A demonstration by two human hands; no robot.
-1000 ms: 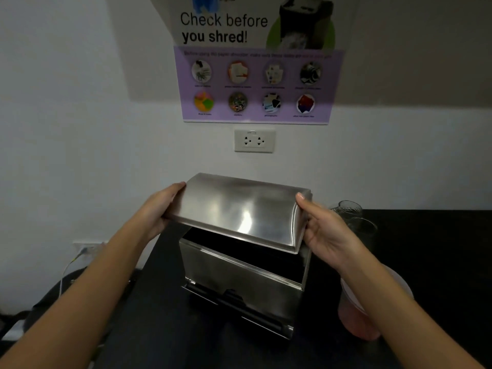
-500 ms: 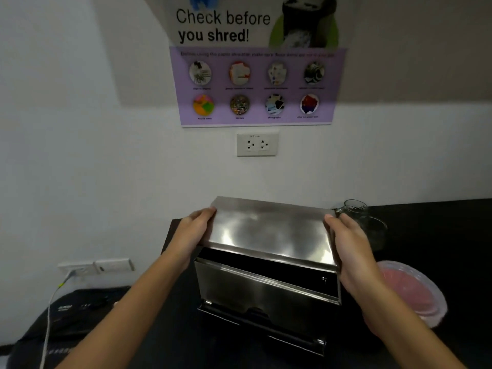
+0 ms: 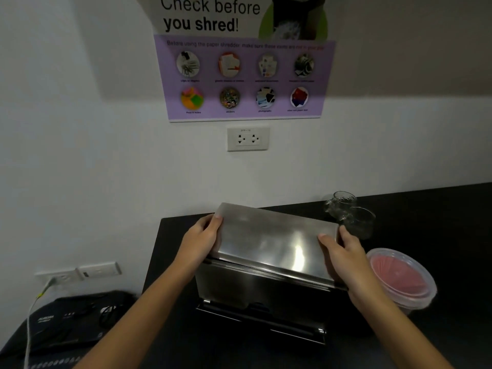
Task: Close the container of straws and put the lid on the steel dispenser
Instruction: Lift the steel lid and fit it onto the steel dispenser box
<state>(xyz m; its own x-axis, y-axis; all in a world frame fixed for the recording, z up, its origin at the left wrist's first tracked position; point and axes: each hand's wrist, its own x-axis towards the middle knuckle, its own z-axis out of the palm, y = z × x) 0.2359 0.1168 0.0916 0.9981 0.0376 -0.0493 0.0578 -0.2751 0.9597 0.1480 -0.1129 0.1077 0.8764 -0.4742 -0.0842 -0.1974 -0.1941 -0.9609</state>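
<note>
White wall fills the upper half of the frame, carrying a purple poster (image 3: pixel 245 75) about shredding at top centre and a double wall socket (image 3: pixel 247 139) just below it. Across the lower right runs a black counter (image 3: pixel 426 222), and near its left end, at lower centre, stands the steel dispenser (image 3: pixel 266 291). Its lid (image 3: pixel 271 241) sits on top of the body, with a thin dark gap showing along the front edge. The left hand (image 3: pixel 201 242) grasps the lid's left end, fingers curled over the edge; the right hand (image 3: pixel 343 254) grips the right end likewise. Just right of the dispenser sits the container of straws (image 3: pixel 402 279), clear plastic with pink straws visible through its lid. Behind it, toward the wall, are two clear glasses (image 3: pixel 351 211). At lower left lies a dark device (image 3: pixel 72 320) with a white cable (image 3: pixel 32 310).
</note>
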